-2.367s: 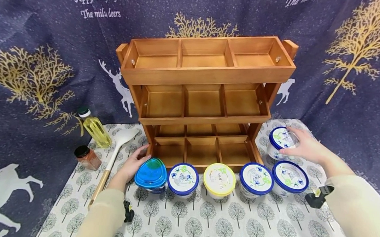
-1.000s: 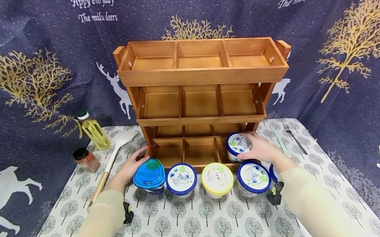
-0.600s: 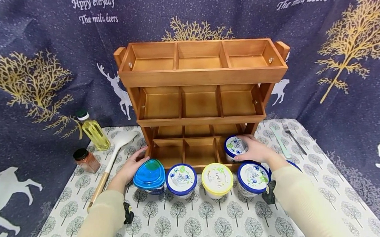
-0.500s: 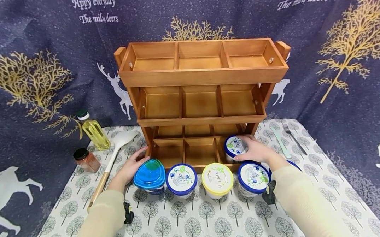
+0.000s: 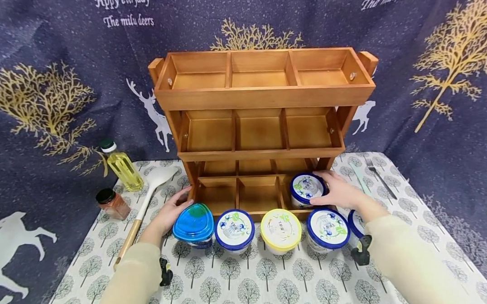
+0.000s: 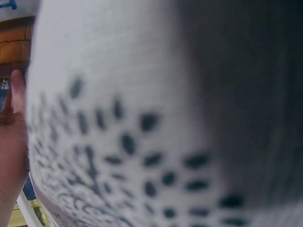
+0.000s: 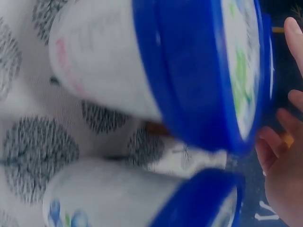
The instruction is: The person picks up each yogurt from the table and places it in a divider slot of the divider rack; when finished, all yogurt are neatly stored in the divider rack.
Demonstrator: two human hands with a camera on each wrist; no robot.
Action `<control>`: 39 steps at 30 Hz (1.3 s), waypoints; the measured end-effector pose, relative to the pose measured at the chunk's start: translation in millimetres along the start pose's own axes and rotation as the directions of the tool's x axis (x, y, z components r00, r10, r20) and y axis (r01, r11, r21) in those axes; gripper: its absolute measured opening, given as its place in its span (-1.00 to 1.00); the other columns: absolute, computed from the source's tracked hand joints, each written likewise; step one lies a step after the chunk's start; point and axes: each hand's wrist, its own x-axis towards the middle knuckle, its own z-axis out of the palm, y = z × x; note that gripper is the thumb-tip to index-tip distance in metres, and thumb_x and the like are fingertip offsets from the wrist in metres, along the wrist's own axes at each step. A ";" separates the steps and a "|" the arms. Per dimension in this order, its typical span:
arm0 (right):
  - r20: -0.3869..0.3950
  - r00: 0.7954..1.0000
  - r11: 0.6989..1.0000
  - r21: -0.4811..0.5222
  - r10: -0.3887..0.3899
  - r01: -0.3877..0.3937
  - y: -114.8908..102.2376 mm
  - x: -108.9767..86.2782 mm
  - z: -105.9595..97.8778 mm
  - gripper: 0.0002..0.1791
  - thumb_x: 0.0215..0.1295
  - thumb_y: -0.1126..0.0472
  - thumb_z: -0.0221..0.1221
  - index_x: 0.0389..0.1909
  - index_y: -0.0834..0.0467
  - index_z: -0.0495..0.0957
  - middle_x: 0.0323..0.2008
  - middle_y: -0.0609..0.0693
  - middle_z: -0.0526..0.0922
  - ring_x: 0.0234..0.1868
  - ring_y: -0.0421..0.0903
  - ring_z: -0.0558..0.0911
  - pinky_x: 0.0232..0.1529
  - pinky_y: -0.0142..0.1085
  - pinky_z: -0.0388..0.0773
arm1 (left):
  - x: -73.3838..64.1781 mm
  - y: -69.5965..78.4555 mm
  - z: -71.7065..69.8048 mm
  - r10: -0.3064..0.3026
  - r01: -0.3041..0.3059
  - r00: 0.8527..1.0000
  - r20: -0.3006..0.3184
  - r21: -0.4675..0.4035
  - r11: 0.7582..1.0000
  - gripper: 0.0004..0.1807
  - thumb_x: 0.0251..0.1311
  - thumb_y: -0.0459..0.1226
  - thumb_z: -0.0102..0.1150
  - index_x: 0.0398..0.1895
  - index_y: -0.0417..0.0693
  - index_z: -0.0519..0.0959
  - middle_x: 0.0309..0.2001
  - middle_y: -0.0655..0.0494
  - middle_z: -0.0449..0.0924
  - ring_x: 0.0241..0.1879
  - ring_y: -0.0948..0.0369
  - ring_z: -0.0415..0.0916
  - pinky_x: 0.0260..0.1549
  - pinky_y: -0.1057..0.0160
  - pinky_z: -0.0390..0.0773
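Observation:
A white yogurt-like tub [image 5: 307, 187] with a blue-rimmed lid sits in the right compartment of the bottom tier of the wooden rack [image 5: 262, 97]. Around its right side my right hand [image 5: 339, 192] is loosely spread, thumb at the lid's front edge. My left hand [image 5: 173, 212] holds the rack's lower left side, partly hidden there. In front of the rack stand a blue-lidded triangular container [image 5: 193, 222], a blue-rimmed tub [image 5: 234, 230], a yellow-rimmed tub [image 5: 281, 230] and another blue-rimmed tub [image 5: 327, 228]. My right sleeve partly hides one more tub [image 5: 356, 224].
At left lie a white spatula with wooden handle [image 5: 143, 211], an oil bottle [image 5: 124, 167] and a black-capped jar [image 5: 112, 204]. A green knife [image 5: 360, 177] and a fork [image 5: 381, 178] lie at right. A dark printed cloth [image 5: 67, 71] hangs behind.
My right hand has carried a tub leftward from the right of the rack into the bottom right compartment, then loosened and drawn slightly back from it. My left hand has stayed at the rack.

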 end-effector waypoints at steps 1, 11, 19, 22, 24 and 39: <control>0.002 1.000 1.000 0.005 -0.001 0.001 0.9 -3.1 -3.1 0.06 -0.01 -0.23 0.32 0.37 0.30 0.13 0.32 0.40 0.10 0.30 0.37 0.09 0.17 0.29 0.09 | 0.6 -0.5 0.5 -0.001 0.001 1.000 -0.002 -0.005 1.000 -0.31 0.28 0.06 0.04 0.43 0.17 0.13 0.31 -0.23 0.16 0.30 -0.15 0.08 0.22 -0.22 0.05; 0.031 0.999 0.999 0.040 -0.018 0.017 18.2 -35.2 -26.0 -0.02 0.05 -0.08 0.34 0.35 0.35 0.12 0.29 0.40 0.18 0.24 0.38 0.21 0.13 0.27 0.17 | 3.4 -1.7 4.7 0.021 -0.021 1.000 -0.005 -0.001 1.000 -0.30 0.25 0.08 0.06 0.42 0.17 0.14 0.32 -0.22 0.17 0.31 -0.14 0.09 0.22 -0.22 0.05; 0.040 0.995 0.995 0.027 -0.094 0.093 33.6 -61.3 -36.7 -0.04 0.01 -0.06 0.37 0.34 0.33 0.18 0.27 0.38 0.24 0.22 0.40 0.23 0.09 0.30 0.18 | 5.3 -0.5 10.1 0.048 -0.048 0.999 -0.005 -0.048 0.998 -0.33 0.28 -0.01 0.09 0.42 0.10 0.17 0.30 -0.23 0.21 0.28 -0.11 0.15 0.22 -0.16 0.10; 0.047 0.992 0.993 0.021 -0.113 0.112 39.0 -68.0 -37.6 -0.06 0.02 -0.05 0.37 0.32 0.32 0.21 0.25 0.37 0.28 0.23 0.39 0.23 0.08 0.31 0.17 | 0.2 9.4 9.5 0.042 -0.042 0.999 0.010 -0.058 0.997 -0.34 0.31 -0.08 0.07 0.43 0.02 0.14 0.30 -0.27 0.19 0.27 -0.14 0.14 0.22 -0.17 0.11; 0.051 0.992 0.993 0.030 -0.114 0.112 42.1 -72.1 -38.4 -0.07 0.02 -0.04 0.37 0.33 0.33 0.20 0.23 0.36 0.31 0.22 0.39 0.23 0.08 0.31 0.17 | -0.6 11.3 9.4 0.035 -0.034 0.999 0.015 -0.058 0.998 -0.33 0.32 -0.08 0.06 0.44 0.01 0.12 0.32 -0.28 0.17 0.28 -0.15 0.12 0.22 -0.17 0.09; 0.037 0.990 0.991 0.031 -0.134 0.133 57.3 -94.9 -18.5 -0.03 -0.13 -0.04 0.42 0.28 0.33 0.26 0.18 0.36 0.33 0.17 0.38 0.27 -0.02 0.34 0.23 | 0.8 0.7 -0.1 0.035 -0.035 0.999 0.002 -0.026 0.999 -0.32 0.30 -0.01 0.05 0.43 0.08 0.13 0.32 -0.25 0.16 0.29 -0.14 0.12 0.22 -0.18 0.10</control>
